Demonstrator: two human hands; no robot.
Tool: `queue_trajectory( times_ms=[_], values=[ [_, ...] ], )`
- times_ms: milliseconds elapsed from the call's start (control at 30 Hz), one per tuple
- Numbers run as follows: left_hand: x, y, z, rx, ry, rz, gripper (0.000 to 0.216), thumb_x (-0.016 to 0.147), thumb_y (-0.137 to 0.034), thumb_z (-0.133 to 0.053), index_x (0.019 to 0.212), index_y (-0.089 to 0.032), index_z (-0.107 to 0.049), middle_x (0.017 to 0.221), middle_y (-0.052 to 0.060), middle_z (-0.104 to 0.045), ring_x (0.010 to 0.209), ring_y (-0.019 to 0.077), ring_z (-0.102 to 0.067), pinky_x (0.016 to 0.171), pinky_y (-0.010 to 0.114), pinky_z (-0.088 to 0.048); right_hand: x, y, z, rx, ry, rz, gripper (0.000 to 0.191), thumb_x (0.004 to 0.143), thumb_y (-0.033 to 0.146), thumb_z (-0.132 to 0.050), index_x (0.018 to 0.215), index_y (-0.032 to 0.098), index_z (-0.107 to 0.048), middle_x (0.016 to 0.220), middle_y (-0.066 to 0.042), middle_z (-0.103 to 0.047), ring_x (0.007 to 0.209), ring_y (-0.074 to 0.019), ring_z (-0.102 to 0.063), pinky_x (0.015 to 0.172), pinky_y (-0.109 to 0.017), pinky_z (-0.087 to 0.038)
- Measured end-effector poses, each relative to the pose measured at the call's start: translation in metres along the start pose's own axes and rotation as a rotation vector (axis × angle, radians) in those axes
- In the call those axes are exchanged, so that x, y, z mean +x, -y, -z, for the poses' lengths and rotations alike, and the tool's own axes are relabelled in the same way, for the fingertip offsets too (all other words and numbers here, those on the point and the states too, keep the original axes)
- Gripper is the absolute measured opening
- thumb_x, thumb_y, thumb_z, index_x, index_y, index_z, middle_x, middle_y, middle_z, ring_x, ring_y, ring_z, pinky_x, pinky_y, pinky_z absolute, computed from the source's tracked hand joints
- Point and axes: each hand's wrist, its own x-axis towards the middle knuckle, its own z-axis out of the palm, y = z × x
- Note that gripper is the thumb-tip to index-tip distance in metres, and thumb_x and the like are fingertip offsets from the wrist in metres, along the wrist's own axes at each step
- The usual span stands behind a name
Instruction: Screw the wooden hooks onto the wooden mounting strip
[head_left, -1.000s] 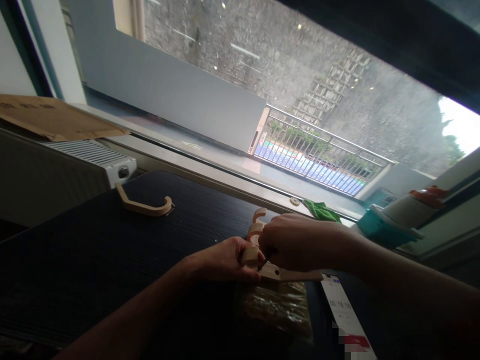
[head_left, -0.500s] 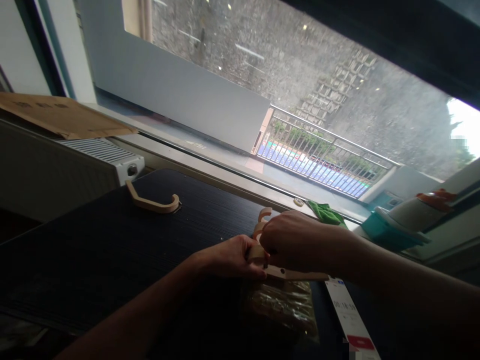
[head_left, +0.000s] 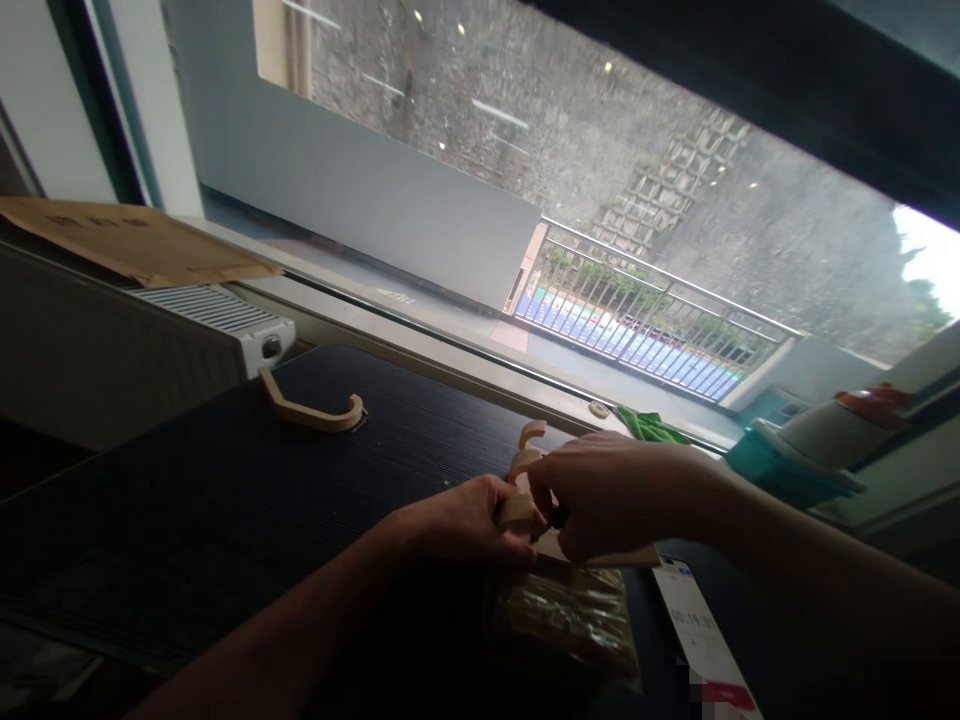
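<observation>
Two bare hands meet in your head view, low and right of centre, over a dark table (head_left: 187,530). Your left hand (head_left: 461,520) has its thumb and fingers clamped on a curved wooden piece (head_left: 516,514), holding it by its rounded end. Your right hand (head_left: 611,490) curls from the other side, its fingers pinched together on a slim dark tool (head_left: 556,517) that points towards that piece; your knuckles hide most of it, so you cannot tell its exact kind. Just beyond your fingers stand wooden curls (head_left: 532,430), partly hidden.

Nearer you, below the wooden piece, lies a film-wrapped block (head_left: 574,615). To its right a phone (head_left: 697,625) lies with a running-time display reading 00:19:01. Well apart, at the table's far left, rests a wooden hook (head_left: 315,412), its curl towards the right.

Along the windowsill (head_left: 420,345) you have a small ring (head_left: 598,409), a green cloth (head_left: 651,424) and a teal tub (head_left: 784,468). At far left, a brown paper envelope (head_left: 127,240) lies on a radiator (head_left: 217,318).
</observation>
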Motion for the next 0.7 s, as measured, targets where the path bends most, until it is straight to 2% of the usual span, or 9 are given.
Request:
queue_trajectory(
  times_ms=[100, 167, 233, 333, 400, 467, 500, 633, 700],
  values=[
    [0.000, 0.000, 0.000, -0.032, 0.003, 0.010, 0.016, 0.065, -0.027, -0.069, 0.072, -0.015, -0.060, 0.063, -0.006, -0.049, 0.058, 0.0075, -0.042, 0.051, 0.017, -0.033, -0.006, 0.003, -0.003, -0.042, -0.107, 0.067, 0.017, 0.070, 0.008, -0.058, 0.064, 0.023, -0.063, 0.062, -0.004, -0.058, 0.059, -0.0140, -0.049, 0.054, -0.028, -0.030],
    [0.000, 0.002, 0.001, -0.057, 0.012, 0.009, 0.016, 0.065, -0.026, -0.070, 0.068, -0.015, -0.059, 0.062, -0.006, -0.048, 0.056, 0.0072, -0.041, 0.050, 0.017, -0.032, -0.002, 0.003, -0.007, -0.057, -0.134, 0.086, 0.019, 0.071, 0.008, -0.056, 0.059, 0.022, -0.059, 0.060, -0.003, -0.055, 0.055, -0.0123, -0.045, 0.052, -0.028, -0.029],
    [0.000, 0.003, 0.000, -0.063, 0.017, 0.008, 0.017, 0.065, -0.027, -0.070, 0.068, -0.014, -0.059, 0.061, -0.006, -0.048, 0.056, 0.0072, -0.041, 0.049, 0.017, -0.032, 0.007, -0.001, -0.010, -0.027, -0.141, 0.058, 0.017, 0.073, 0.013, -0.055, 0.058, 0.019, -0.057, 0.059, -0.001, -0.053, 0.052, -0.0103, -0.040, 0.051, -0.027, -0.028],
    [0.001, 0.005, 0.000, -0.070, 0.008, 0.034, 0.025, 0.064, -0.028, -0.072, 0.083, -0.014, -0.065, 0.067, -0.005, -0.053, 0.060, 0.0088, -0.046, 0.056, 0.018, -0.037, 0.015, -0.017, -0.016, 0.084, -0.147, -0.109, 0.022, 0.078, 0.025, -0.051, 0.060, 0.017, -0.060, 0.055, 0.001, -0.047, 0.049, -0.0082, -0.034, 0.048, -0.026, -0.025],
    [0.001, 0.004, -0.001, -0.061, -0.003, 0.060, 0.034, 0.064, -0.029, -0.073, 0.094, -0.015, -0.066, 0.074, -0.003, -0.058, 0.065, 0.0107, -0.051, 0.060, 0.020, -0.040, 0.008, -0.031, -0.020, 0.156, -0.117, -0.188, 0.032, 0.082, 0.034, -0.048, 0.059, 0.016, -0.061, 0.052, 0.002, -0.045, 0.048, -0.0080, -0.034, 0.047, -0.025, -0.026],
    [0.000, 0.003, -0.001, -0.026, -0.003, 0.063, 0.038, 0.064, -0.029, -0.074, 0.099, -0.015, -0.066, 0.079, -0.001, -0.062, 0.070, 0.0125, -0.054, 0.062, 0.020, -0.042, -0.009, -0.042, -0.028, 0.290, -0.034, -0.184, 0.040, 0.083, 0.045, -0.047, 0.060, 0.017, -0.063, 0.050, 0.002, -0.048, 0.047, -0.0083, -0.038, 0.045, -0.023, -0.027],
    [0.000, 0.003, 0.000, -0.013, -0.004, 0.058, 0.040, 0.064, -0.028, -0.074, 0.101, -0.016, -0.066, 0.082, -0.001, -0.063, 0.072, 0.0134, -0.055, 0.063, 0.020, -0.042, -0.021, -0.044, -0.035, 0.382, -0.073, -0.183, 0.041, 0.084, 0.048, -0.046, 0.066, 0.017, -0.065, 0.054, 0.002, -0.052, 0.050, -0.0092, -0.043, 0.047, -0.023, -0.031],
    [0.000, 0.001, 0.001, -0.005, -0.012, 0.077, 0.051, 0.060, -0.026, -0.076, 0.108, -0.019, -0.063, 0.092, 0.001, -0.066, 0.081, 0.0166, -0.060, 0.067, 0.021, -0.046, -0.059, -0.040, -0.085, 0.688, -0.540, -0.332, 0.033, 0.089, 0.041, -0.043, 0.096, 0.019, -0.066, 0.084, -0.003, -0.068, 0.075, -0.0164, -0.060, 0.064, -0.024, -0.046],
    [0.000, 0.001, 0.001, -0.021, 0.006, 0.100, 0.052, 0.059, -0.026, -0.076, 0.109, -0.018, -0.062, 0.096, 0.002, -0.067, 0.085, 0.0182, -0.061, 0.069, 0.022, -0.047, -0.065, -0.036, -0.119, 0.747, -0.707, -0.476, 0.031, 0.086, 0.042, -0.049, 0.093, 0.018, -0.067, 0.085, -0.005, -0.070, 0.077, -0.0200, -0.063, 0.067, -0.026, -0.049]
  ],
)
